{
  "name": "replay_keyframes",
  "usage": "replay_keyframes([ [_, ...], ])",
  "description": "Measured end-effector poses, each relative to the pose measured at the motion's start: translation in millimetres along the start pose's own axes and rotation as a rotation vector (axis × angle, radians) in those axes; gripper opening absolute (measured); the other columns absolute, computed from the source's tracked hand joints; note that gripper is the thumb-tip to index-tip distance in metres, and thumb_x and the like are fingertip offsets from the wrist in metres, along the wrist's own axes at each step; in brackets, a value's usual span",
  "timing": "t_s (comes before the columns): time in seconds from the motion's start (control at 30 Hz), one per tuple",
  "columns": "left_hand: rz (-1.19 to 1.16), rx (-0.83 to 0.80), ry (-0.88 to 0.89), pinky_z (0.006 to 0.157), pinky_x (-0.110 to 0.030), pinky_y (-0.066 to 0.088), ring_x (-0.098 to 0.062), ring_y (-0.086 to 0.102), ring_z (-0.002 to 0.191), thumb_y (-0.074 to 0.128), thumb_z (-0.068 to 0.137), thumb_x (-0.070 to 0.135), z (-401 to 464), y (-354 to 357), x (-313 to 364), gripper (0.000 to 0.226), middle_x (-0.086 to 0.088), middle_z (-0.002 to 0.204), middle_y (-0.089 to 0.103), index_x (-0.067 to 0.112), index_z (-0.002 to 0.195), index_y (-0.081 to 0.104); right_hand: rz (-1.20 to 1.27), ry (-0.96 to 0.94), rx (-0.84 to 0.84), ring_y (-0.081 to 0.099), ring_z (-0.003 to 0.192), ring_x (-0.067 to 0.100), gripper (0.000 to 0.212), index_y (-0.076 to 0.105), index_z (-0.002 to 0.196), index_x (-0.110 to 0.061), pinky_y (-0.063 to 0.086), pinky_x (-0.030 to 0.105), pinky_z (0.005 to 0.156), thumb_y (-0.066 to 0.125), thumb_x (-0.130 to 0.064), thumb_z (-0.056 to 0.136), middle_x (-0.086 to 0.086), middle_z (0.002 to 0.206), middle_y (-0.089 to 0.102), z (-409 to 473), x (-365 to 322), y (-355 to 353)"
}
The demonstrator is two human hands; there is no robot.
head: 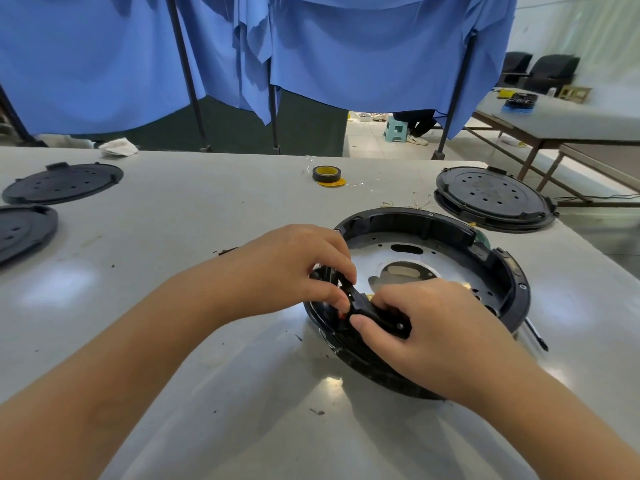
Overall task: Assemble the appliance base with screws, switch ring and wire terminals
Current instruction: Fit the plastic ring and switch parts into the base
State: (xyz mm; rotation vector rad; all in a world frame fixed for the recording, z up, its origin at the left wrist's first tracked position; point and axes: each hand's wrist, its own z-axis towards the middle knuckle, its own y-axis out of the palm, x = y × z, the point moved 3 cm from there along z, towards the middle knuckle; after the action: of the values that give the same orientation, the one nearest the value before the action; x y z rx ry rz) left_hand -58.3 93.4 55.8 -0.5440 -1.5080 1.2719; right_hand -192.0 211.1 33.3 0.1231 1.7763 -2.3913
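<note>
Blue curtains behind, grey counter in front. Round base sits right of centre. Both hands work its near rim: left hand pinches a small black part from the left, right hand fingers curl round its other end. Risks, as I judge them: part cocked in its seat, wire pinched under it, base skating on the slick counter. Screwdriver beside the base may roll.

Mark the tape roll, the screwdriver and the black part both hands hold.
tape roll (326, 174), head view, top rim
screwdriver (536, 336), head view, dark shaft beside the base
black part (363, 306), head view, middle, between the thumbs
</note>
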Motion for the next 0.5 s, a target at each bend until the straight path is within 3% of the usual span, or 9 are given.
replay_keyframes([
  [0.13,-0.064,0.016,-0.008,0.069,-0.005,0.036,0.01,0.048,0.089,0.075,0.076,0.042,1,3,1,0.02,0.023,0.099,0.059,0.036,0.095,0.073,0.068,0.014,-0.027,0.048,0.054,0.014,0.051,0.051,0.065,-0.021,0.039,0.03,0.051,0.035,-0.067,0.077,-0.002,0.053,0.049,0,7,-3],
  [0.37,-0.04,0.073,0.021,0.075,-0.016,0.038,0.003,0.045,0.094,0.074,0.075,0.05,1,15,11,0.024,0.021,0.096,0.056,0.037,0.095,0.071,0.173,0.055,-0.092,0.054,0.058,0.01,0.045,0.055,0.064,-0.026,0.047,0.032,0.054,0.046,-0.071,0.066,-0.011,0.058,0.057,-4,26,-13],
  [0.5,-0.021,0.093,0.042,0.077,-0.021,0.04,0.0,0.044,0.096,0.07,0.078,0.05,2,19,15,0.024,0.018,0.096,0.056,0.034,0.098,0.07,0.127,0.077,-0.068,0.046,0.052,0.013,0.061,0.052,0.059,-0.02,0.035,0.026,0.048,0.047,-0.08,0.062,-0.002,0.052,0.052,-4,31,-15],
])
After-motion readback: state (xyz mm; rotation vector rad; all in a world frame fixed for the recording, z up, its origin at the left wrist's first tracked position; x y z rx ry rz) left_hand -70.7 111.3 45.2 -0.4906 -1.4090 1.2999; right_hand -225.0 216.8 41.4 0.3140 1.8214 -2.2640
